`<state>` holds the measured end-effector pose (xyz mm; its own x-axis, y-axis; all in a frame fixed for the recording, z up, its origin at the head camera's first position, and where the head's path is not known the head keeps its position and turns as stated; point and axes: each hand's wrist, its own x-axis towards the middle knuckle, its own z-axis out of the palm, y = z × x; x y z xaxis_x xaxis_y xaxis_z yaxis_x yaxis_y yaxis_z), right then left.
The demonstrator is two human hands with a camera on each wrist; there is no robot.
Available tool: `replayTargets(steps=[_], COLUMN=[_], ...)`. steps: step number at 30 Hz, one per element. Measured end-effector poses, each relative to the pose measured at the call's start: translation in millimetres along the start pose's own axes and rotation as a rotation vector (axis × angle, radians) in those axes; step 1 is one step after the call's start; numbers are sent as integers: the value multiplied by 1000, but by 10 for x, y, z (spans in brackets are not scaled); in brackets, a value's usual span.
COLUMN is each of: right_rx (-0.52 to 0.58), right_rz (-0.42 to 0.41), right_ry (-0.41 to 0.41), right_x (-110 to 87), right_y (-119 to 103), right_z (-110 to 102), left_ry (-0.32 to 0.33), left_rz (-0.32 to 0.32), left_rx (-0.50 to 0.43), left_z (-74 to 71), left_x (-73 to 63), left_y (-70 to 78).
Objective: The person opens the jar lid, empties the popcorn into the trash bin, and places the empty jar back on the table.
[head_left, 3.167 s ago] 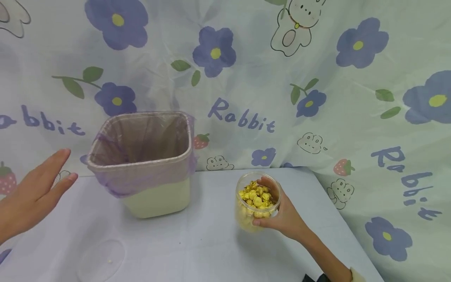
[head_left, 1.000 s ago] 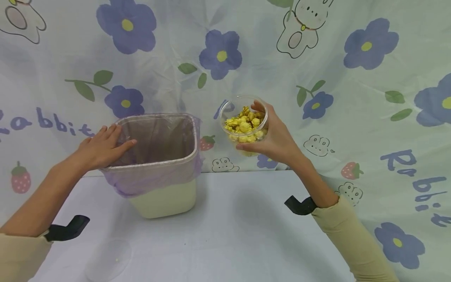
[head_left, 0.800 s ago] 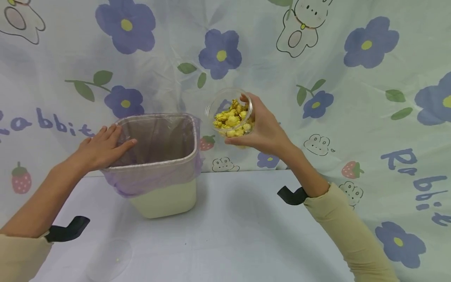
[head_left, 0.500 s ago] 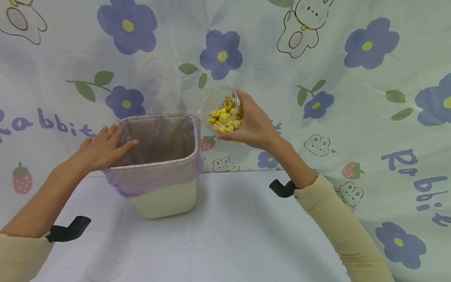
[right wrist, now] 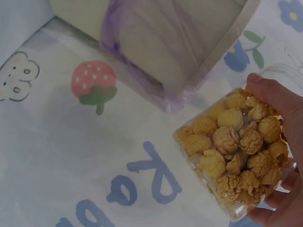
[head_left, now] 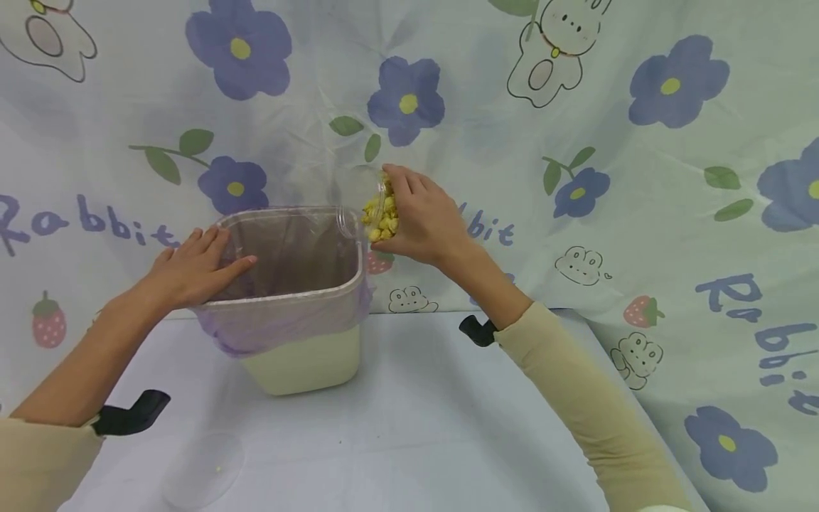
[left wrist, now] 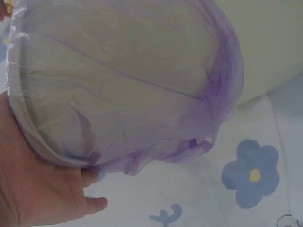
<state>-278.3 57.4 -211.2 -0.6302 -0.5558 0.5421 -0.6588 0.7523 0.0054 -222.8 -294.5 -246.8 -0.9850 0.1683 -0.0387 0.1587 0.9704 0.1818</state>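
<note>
My right hand [head_left: 425, 220] grips a clear plastic jar [head_left: 355, 186] of yellow popcorn [head_left: 382, 219], tipped sideways with its mouth toward the left. The jar is held at the upper right rim of a cream trash bin [head_left: 303, 366] lined with a purple plastic bag [head_left: 281, 323]. In the right wrist view, popcorn [right wrist: 236, 142] packs the jar's lower part, and fingers wrap its side. My left hand [head_left: 192, 274] rests on the bin's left rim, thumb extended over the opening. From the left wrist, the palm [left wrist: 38, 189] lies against the bag-covered rim.
A clear round lid [head_left: 203, 469] with a small yellow crumb lies flat on the white table [head_left: 409, 427], in front of the bin. Behind stands a cloth backdrop [head_left: 486, 142] printed with flowers and rabbits. Black wrist mounts [head_left: 133, 414] jut from both sleeves.
My right hand has lifted the jar off the table, carried it left to the bin and tilted it further. My left hand has come to the bin's rim and stayed there.
</note>
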Motion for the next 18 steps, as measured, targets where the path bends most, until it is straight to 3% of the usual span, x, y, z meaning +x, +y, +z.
replayTargets(steps=[7,18], right_rx=[-127,-235], right_rz=[-42,-119], right_ry=[8,115], right_x=[104,172], right_y=[-140,-194], right_z=[74,191], left_ry=[10,17], left_rz=[2,-3], left_rx=[-6,4], left_z=[12,16], left_x=[-9,-5], left_y=[6,-5])
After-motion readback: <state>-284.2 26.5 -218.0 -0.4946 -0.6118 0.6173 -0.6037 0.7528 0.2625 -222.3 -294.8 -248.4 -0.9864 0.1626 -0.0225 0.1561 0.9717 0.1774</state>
